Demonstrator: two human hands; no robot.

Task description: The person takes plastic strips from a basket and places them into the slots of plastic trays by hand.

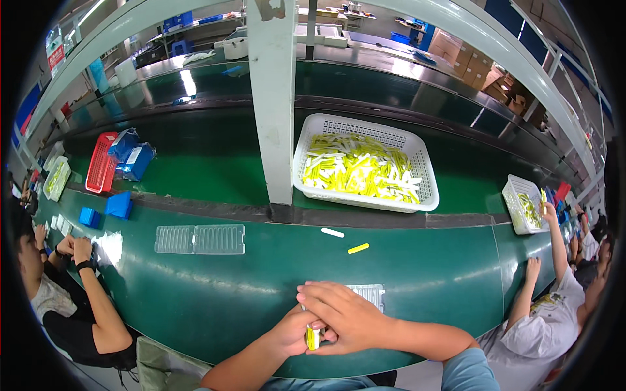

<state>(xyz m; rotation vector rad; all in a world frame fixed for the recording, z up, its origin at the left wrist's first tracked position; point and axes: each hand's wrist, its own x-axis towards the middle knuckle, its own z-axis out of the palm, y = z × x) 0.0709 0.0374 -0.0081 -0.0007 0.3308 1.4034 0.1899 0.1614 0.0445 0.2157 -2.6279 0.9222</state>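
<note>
Well to the near side of the big white basket (pixel 345 201), down by the body, a small yellow and white bit (pixel 313 337), tucked in between both hands. Curled shut around it from its left, the left hand (pixel 295 331); laid over from its right, with long fingers stretched out side by side, the right hand (pixel 345 318). Cannot tell about any grip hidden under that top hand. Only one end in sight, with the long way seeming to run from the basket side back toward the body. Closest to the left fingers, and tight up against them. Also on the basket's near side, partly hidden behind the right hand, a clear tray (pixel 372 295); nearer the basket, a loose white stick (pixel 332 232) and a loose yellow stick (pixel 358 248).
</note>
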